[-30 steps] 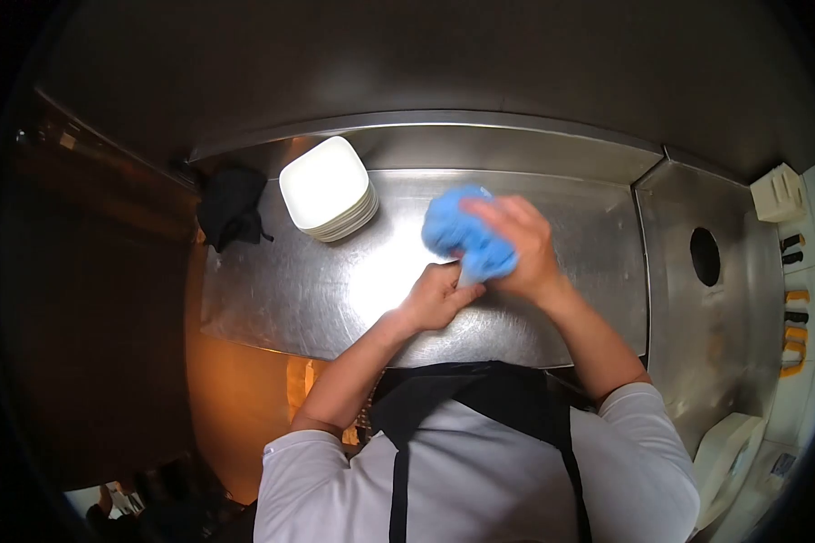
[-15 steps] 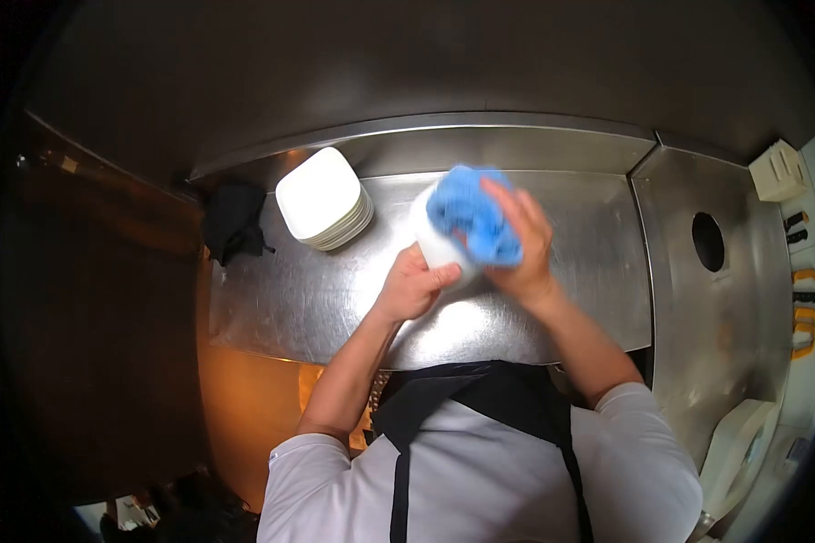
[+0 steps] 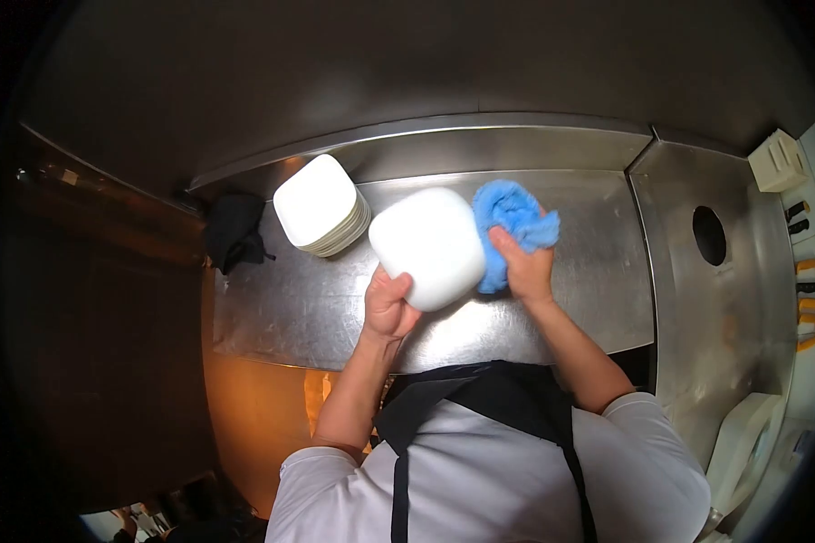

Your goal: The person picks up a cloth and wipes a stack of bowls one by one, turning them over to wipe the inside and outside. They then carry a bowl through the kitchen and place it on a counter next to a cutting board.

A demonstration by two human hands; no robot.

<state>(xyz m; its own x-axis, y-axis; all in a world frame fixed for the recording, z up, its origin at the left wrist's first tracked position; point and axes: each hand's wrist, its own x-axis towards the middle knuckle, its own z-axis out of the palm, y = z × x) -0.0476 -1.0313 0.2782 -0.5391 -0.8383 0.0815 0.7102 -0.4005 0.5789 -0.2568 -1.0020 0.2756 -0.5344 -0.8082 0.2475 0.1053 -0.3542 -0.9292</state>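
A white square plate (image 3: 428, 249) with rounded corners is held above the steel counter, its broad face toward the camera. My left hand (image 3: 392, 303) grips its lower left edge, thumb on the face and fingers behind. My right hand (image 3: 524, 264) holds a bunched blue cloth (image 3: 509, 213) at the plate's right edge; the thumb lies over the cloth and the other fingers are mostly hidden. To the left, a stack of similar white plates (image 3: 315, 201) stands on the counter (image 3: 281, 312).
A black cloth item (image 3: 234, 233) lies at the counter's left end. On the right are a steel surface with a round dark hole (image 3: 708, 236), a beige block (image 3: 777, 161), and several orange and black handles (image 3: 808, 312) along the wall. A raised steel ledge (image 3: 507, 145) runs behind.
The held plate has turned its broad face to the camera and shifted left. The blue cloth has moved from over the plate to its right edge. My left hand is slightly lower.
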